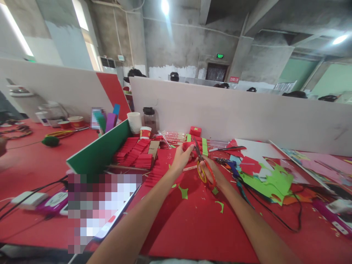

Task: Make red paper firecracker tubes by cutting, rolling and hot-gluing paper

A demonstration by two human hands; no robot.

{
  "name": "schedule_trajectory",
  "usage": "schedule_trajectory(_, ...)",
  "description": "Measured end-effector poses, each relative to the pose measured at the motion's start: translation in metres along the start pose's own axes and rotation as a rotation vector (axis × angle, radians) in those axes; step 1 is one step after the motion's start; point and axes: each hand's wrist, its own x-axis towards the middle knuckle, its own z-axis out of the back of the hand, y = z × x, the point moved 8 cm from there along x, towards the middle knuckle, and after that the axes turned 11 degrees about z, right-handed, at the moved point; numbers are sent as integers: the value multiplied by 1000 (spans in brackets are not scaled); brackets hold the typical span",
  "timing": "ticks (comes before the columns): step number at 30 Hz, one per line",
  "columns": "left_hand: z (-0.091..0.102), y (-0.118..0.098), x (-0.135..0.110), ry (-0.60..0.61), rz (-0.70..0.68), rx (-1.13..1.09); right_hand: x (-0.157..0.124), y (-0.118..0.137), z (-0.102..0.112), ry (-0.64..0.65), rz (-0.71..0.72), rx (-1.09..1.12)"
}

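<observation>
My left hand (182, 157) pinches a small piece of red paper (188, 145) above the red table. In my right hand (209, 169) are scissors (201, 173) with yellow and red handles. Their dark blades point up and away, close beside the red paper; whether they touch it I cannot tell. Folded red paper strips (137, 152) lie in rows to the left of my hands. Behind them stands a small red box (195, 131) with a yellow star, near light green strips (205, 146). Green paper scraps (183, 191) are scattered below my hands.
A pixelated screen (110, 205) lies at left by a green divider (99, 148). Paper cups (134, 123) and a bottle (149, 119) stand at the back. Cut green paper (271, 179), a blue-handled tool (232, 167) and a black cable (286, 224) lie right. White panels (233, 113) enclose the table.
</observation>
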Motion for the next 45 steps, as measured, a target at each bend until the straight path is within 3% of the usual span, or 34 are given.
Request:
schedule_trajectory(20,0,-1,-3,-20,10,8,3,3,3,-12,58,-83)
schedule_trajectory(33,-2,0,-2,-6,-1,52,3,-15,0,-23,35,62)
schedule_trajectory(45,-4,-3,-7,-2,-3,41,3,-13,5,-55,73,-35)
